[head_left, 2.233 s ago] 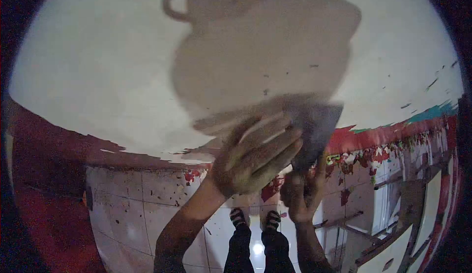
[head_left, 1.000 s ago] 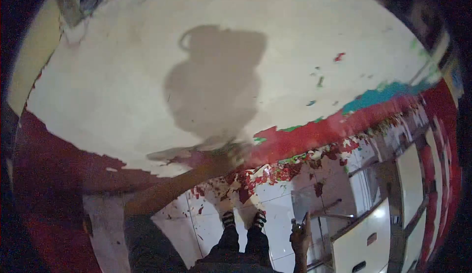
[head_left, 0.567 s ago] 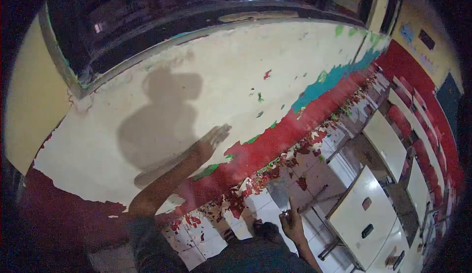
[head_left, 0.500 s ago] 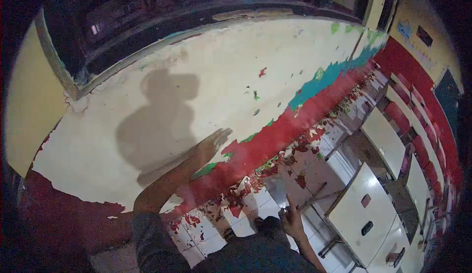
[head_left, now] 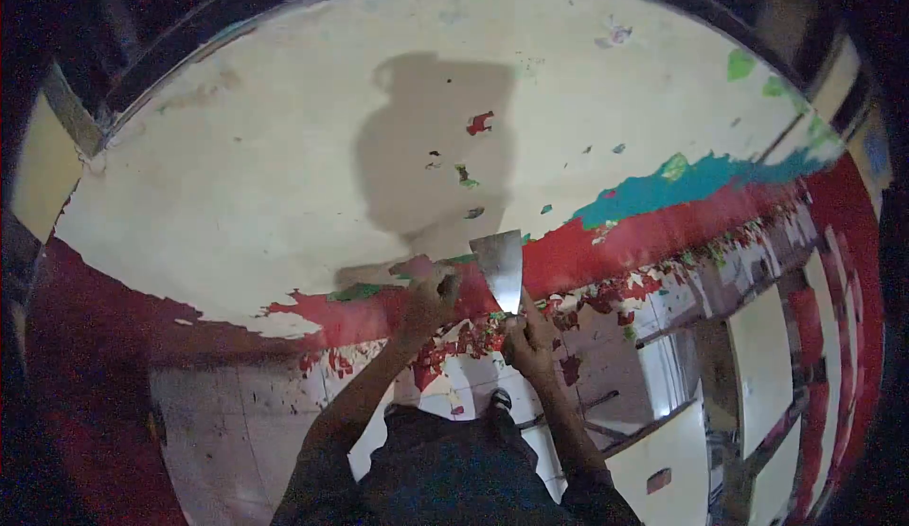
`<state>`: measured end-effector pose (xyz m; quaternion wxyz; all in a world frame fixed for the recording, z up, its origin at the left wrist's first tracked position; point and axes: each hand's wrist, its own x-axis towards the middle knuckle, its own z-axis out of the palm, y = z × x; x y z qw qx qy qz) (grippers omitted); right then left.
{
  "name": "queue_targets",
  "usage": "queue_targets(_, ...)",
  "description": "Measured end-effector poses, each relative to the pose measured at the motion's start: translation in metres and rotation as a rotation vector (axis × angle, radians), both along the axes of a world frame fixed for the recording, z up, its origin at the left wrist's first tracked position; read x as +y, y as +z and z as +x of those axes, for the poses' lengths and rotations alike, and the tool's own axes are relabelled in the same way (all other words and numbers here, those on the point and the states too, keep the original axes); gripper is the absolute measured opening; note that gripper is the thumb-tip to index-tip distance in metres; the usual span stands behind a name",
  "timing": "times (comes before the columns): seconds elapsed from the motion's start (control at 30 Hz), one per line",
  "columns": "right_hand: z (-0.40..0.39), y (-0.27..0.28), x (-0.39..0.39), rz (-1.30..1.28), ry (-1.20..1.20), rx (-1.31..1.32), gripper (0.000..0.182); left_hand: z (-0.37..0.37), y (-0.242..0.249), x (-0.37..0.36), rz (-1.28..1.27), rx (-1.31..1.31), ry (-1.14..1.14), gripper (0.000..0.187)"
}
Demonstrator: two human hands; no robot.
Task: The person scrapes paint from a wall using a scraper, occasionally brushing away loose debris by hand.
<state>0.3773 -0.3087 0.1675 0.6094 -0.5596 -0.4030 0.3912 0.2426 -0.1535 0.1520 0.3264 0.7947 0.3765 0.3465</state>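
Observation:
My right hand [head_left: 532,338] grips the handle of a wide-bladed paint scraper [head_left: 499,266]. The blade points up in front of the wall's red paint band [head_left: 587,247]; whether it touches cannot be told. Close by on the left, my left hand [head_left: 431,301] is at the lower wall with its fingers curled in. What they hold, if anything, is hidden. Beside those fingers is a ragged patch of red and green paint [head_left: 360,291]. Above, the cream wall [head_left: 284,176] carries small chipped spots and my shadow.
Red and pale paint flakes [head_left: 436,360] litter the tiled floor along the wall's foot. A teal strip [head_left: 653,193] shows where paint has peeled. White-topped tables [head_left: 663,464] stand at the right, with a small reddish object [head_left: 659,479] on one. Dark window openings run above the wall.
My left hand has gone from lying flat on the wall to curled fingers. The scraper has risen from near the floor to the red band. My view has turned and tipped down toward the wall.

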Motion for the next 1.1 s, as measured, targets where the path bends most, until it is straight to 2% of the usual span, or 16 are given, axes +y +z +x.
queue_targets(0.03,0.009,0.009,0.010,0.001,-0.004,-0.126,0.052,0.004,-0.001,0.000,-0.129,0.098,0.022,0.029)
queue_targets(0.07,0.017,0.018,0.019,0.002,-0.013,-0.252,0.051,0.013,-0.003,0.003,0.131,0.026,0.072,0.029)
queue_targets(0.13,0.027,-0.010,0.037,0.033,0.028,-0.035,0.050,0.029,-0.003,0.008,0.654,-0.097,0.160,0.030)
queue_targets(0.17,0.029,-0.018,0.046,0.066,0.028,0.021,0.051,0.025,0.006,0.005,0.482,0.037,0.108,0.030)
queue_targets(0.23,0.035,-0.024,0.061,0.034,0.053,0.044,0.052,0.045,-0.004,0.013,0.230,-0.250,0.082,0.028)
queue_targets(0.3,0.036,-0.022,0.073,0.025,0.068,0.094,0.053,0.052,-0.004,0.028,0.360,-0.187,0.028,0.032)
queue_targets(0.37,0.033,-0.016,0.080,0.036,0.068,0.166,0.055,0.055,0.029,0.042,0.852,0.236,-0.062,0.042)
queue_targets(0.47,0.032,-0.032,0.081,0.000,-0.062,0.052,0.060,0.061,0.009,0.054,0.889,0.192,-0.132,0.034)
queue_targets(0.57,0.034,-0.046,0.085,0.012,-0.069,0.007,0.061,0.066,0.010,0.045,0.838,0.098,-0.133,0.027)
queue_targets(0.67,0.038,-0.037,0.094,0.004,-0.053,0.028,0.053,0.070,0.019,0.058,1.023,0.060,-0.062,0.025)
queue_targets(0.7,0.040,-0.037,0.095,-0.003,-0.049,0.033,0.051,0.068,0.027,0.057,0.976,0.104,-0.054,0.025)
queue_targets(0.77,0.044,-0.047,0.089,-0.034,-0.039,0.029,0.053,0.072,0.013,0.052,0.931,0.073,-0.076,0.026)
queue_targets(0.87,0.042,-0.041,0.088,0.028,-0.093,-0.100,0.054,0.066,0.024,0.054,0.909,0.138,-0.074,0.028)
queue_targets(0.97,0.045,-0.030,0.100,0.122,-0.099,-0.200,0.063,0.069,0.021,0.057,0.931,0.103,-0.055,0.029)
queue_targets(1.07,0.038,-0.041,0.094,0.087,-0.110,0.006,0.061,0.073,0.023,0.057,0.937,0.061,-0.068,0.030)
queue_targets(1.1,0.038,-0.040,0.097,0.109,-0.112,-0.039,0.061,0.072,0.030,0.060,0.958,0.056,-0.053,0.031)
